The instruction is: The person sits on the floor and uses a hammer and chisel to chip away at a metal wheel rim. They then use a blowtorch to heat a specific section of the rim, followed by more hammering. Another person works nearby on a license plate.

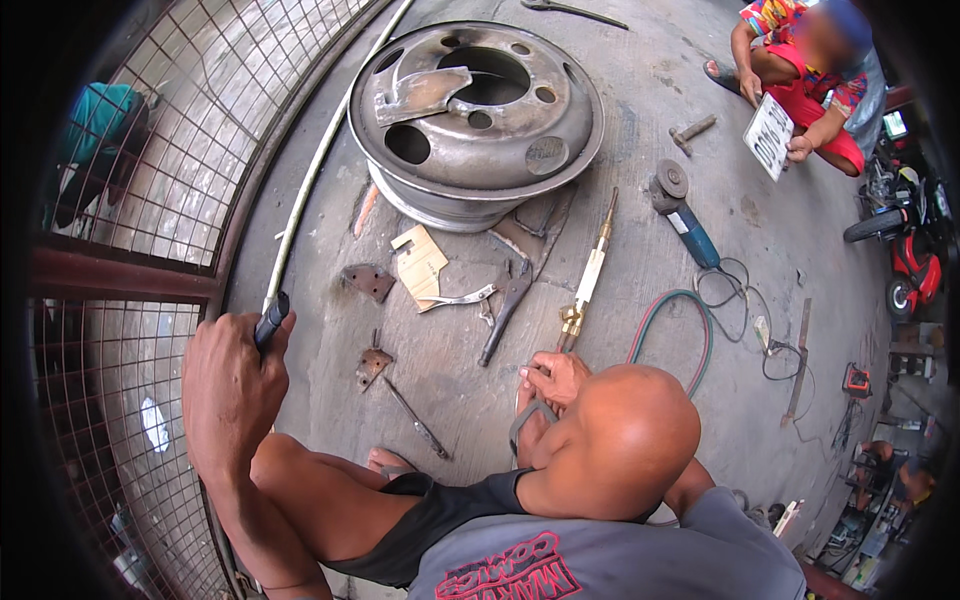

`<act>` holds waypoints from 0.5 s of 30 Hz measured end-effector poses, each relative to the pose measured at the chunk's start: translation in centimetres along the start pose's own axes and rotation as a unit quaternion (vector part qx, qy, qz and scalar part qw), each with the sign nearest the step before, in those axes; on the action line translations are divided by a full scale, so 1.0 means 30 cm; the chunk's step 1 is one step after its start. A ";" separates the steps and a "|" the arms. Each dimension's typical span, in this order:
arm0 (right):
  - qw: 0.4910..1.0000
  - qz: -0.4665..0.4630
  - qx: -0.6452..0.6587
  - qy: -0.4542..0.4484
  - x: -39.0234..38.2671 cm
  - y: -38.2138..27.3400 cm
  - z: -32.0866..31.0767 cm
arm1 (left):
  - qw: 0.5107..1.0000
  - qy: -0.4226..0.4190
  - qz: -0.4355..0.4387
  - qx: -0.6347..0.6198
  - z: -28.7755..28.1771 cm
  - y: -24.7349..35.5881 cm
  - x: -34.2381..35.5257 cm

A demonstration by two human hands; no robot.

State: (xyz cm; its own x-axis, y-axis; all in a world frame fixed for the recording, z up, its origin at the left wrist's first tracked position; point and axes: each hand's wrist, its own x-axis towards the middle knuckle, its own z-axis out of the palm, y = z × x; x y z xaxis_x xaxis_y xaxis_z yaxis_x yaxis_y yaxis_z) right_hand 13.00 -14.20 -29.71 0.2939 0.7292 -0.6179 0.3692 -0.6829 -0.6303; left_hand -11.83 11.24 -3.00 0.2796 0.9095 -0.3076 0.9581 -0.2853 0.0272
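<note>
Lying lengthwise on the floor [650,130], the torch [591,275] should handle as a stiff, slim metal tool, probably heavier at its brass end than at its thin tip, and its smooth barrel may feel slick. The sounder hold looks to be around the body nearer the brass end, well clear of the tip; the red and green hoses [709,338] look bendable and may tug if they are joined to it, though their link is hidden. It lies with its brass end at the right hand [560,378] and its tip toward the far edge of the floor, just beside the wheel [505,135]. That hand's fingers are curled, but I cannot tell whether they grip anything. Well apart, at the fence edge of the floor, the left hand [235,380] is closed around a dark grip [271,321], probably light and firm; whether it joins the pale rod [291,235] is unclear.
</note>
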 end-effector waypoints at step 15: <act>0.986 0.081 0.133 0.053 0.310 -0.066 0.172 | 0.995 0.069 0.068 -0.005 0.043 -0.041 -0.009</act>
State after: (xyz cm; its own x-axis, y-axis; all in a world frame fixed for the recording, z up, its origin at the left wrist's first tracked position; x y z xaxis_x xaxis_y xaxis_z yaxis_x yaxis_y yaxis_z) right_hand 10.45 -6.27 -36.63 0.4263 0.6005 -0.6765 0.0688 -0.7672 -0.6377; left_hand -13.16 10.96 -4.19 0.4122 0.8958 -0.1665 0.9111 -0.4063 0.0698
